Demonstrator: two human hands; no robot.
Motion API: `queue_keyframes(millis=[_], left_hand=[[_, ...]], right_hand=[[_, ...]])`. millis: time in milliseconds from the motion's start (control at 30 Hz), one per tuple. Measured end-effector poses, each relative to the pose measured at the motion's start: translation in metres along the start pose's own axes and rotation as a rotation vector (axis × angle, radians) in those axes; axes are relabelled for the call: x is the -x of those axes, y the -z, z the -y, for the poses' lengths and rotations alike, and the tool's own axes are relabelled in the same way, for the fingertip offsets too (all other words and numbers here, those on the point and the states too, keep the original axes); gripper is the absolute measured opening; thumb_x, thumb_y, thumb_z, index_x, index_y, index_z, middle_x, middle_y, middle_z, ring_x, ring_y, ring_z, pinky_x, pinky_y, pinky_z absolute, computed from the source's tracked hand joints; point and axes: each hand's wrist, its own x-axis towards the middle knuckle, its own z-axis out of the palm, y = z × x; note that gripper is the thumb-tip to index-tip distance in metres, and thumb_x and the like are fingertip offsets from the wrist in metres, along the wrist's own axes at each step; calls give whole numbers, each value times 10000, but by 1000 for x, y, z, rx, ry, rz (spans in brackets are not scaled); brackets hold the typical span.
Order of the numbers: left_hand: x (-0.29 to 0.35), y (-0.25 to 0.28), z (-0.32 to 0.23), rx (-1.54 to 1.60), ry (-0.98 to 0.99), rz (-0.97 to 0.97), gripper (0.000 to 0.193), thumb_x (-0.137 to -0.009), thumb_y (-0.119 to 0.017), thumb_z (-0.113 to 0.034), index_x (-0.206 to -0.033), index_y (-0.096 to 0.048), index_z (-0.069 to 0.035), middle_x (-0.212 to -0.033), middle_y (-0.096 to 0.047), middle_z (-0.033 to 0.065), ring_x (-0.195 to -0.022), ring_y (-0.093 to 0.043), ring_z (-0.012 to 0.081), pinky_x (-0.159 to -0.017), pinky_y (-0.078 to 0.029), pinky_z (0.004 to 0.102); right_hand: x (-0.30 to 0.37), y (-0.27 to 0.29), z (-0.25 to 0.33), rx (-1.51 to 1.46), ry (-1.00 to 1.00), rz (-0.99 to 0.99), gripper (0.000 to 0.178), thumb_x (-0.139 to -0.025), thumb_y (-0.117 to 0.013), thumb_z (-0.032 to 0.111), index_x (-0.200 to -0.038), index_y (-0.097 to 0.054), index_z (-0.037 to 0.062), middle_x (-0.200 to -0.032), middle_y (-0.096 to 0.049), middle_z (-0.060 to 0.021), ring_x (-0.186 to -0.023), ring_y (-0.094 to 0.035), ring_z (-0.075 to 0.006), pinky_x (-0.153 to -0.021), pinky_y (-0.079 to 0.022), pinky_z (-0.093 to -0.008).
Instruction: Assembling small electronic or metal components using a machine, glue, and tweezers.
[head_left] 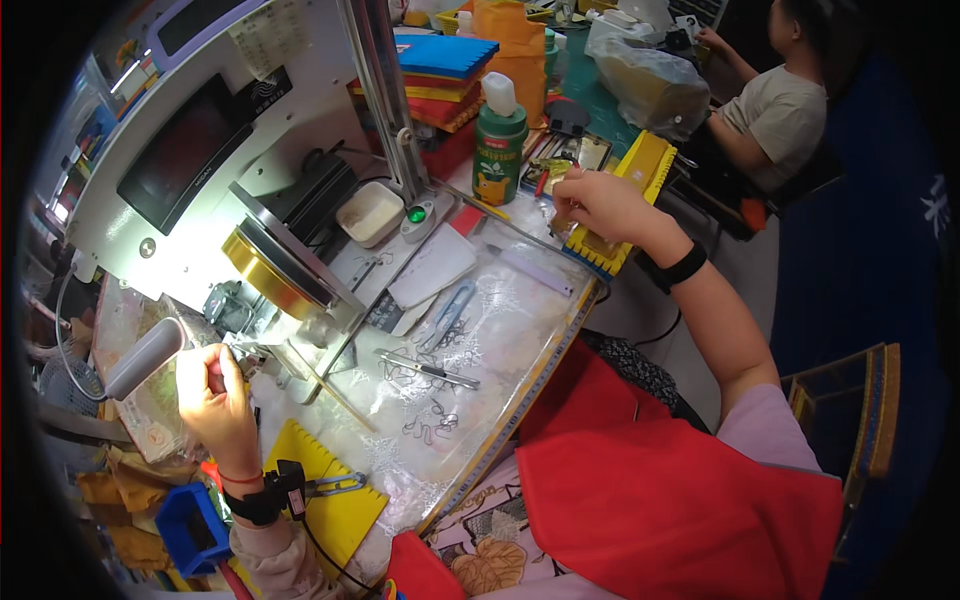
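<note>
My left hand [214, 405] is closed in a pinch beside the lit working end of a machine with a gold-coloured cylinder [275, 268]. Whatever lies between its fingers is too small to make out. On the far right, my right hand [606, 205] reaches over a yellow tray with toothed edges [655, 165]. Its fingers curl together at the tray's left side, and what they hold is hidden. Between the hands, metal tweezers [428, 371] lie on the worktop [500, 345] among dark thin wire-like scraps. Small scissors [450, 314] and a flat lilac tool [530, 270] lie farther back.
A grey lamp [145, 358] stands left of my left hand. Pliers [336, 485] rest on a yellow toothed sheet [330, 520], near a blue bin [190, 528]. Behind are a white dish [370, 214], a green bottle [499, 150] and stacked coloured trays [440, 60]. Another person [775, 115] sits at back right.
</note>
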Motion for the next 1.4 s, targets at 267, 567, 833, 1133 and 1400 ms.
queue_keyframes(millis=[267,567,833,1133,1400], left_hand=[[-4,-3,2,-25,-39,-7,51,-897,-624,19,-852,-607,3,-743,-483,9,-602,-389,85,-541,-346,231],[-4,-5,1,-22,-35,-11,49,-896,-625,19,-854,-605,3,-734,-472,6,-597,-378,86,-540,-340,230],[-2,-2,3,-5,11,0,55,-897,-624,19,-849,-598,6,-738,-472,6,-605,-383,84,-543,-340,230],[-4,-7,1,2,3,5,57,-900,-627,16,-851,-600,7,-740,-472,8,-609,-385,86,-544,-343,229],[-4,-5,3,18,-50,11,26,-875,-641,19,-882,-620,6,-765,-537,47,-671,-505,135,-627,-440,254]], right_hand=[[-4,5,1,48,47,30,127,-801,-660,125,-918,-617,99,-944,-631,-95,-900,-635,-327,-760,-499,-440],[-7,-4,-6,68,41,-41,155,-809,-675,133,-925,-609,52,-978,-623,-126,-942,-624,-320,-808,-499,-416],[-32,-20,-47,-396,-270,-242,202,-873,-643,144,-983,-554,0,-906,-633,-168,-880,-633,-321,-767,-502,-385],[-29,-15,-56,-392,-327,-338,213,-893,-607,136,-1008,-516,-18,-889,-612,-165,-836,-623,-319,-758,-493,-390],[4,31,68,-231,-29,-787,137,-870,-623,14,-975,-535,8,-938,-604,-162,-858,-621,-349,-736,-494,-404]])
